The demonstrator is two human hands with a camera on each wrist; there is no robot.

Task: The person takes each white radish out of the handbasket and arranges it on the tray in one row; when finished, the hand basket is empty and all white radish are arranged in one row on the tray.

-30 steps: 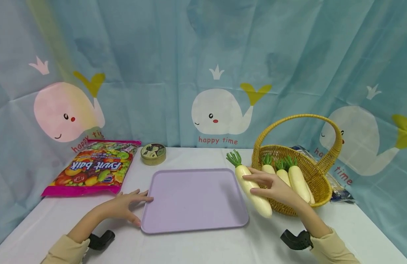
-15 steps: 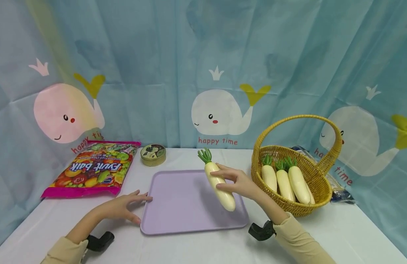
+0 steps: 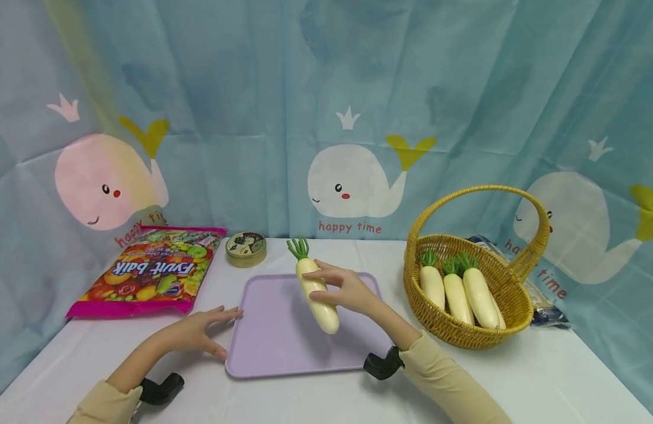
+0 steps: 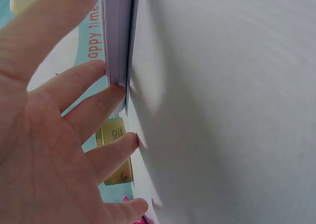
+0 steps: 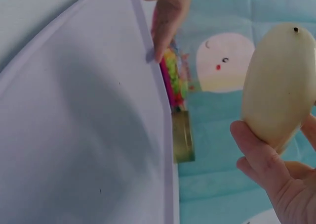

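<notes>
My right hand (image 3: 347,290) grips a white radish (image 3: 317,294) with a green leafy top, raised above the lilac tray (image 3: 273,347). The radish slants, leaves toward the back, and its blunt tip faces the camera in the right wrist view, where the radish (image 5: 279,80) stands clear of the tray surface. At the tray's left edge my left hand (image 3: 191,337) spreads its fingers, the fingertips right at the rim. In the left wrist view, the straight fingers (image 4: 94,110) reach the tray's side (image 4: 117,41).
A wicker basket (image 3: 432,318) with a tall handle stands at the right, holding several more radishes (image 3: 457,297). Back left lie a fruit candy bag (image 3: 146,271) and a round tin (image 3: 245,249). Behind the basket is a dark packet (image 3: 549,312). A whale-print curtain (image 3: 262,147) closes off the back.
My right hand has carried the radish leftward from beside the basket to over the middle of the tray. The left hand has stayed at the tray's left edge.
</notes>
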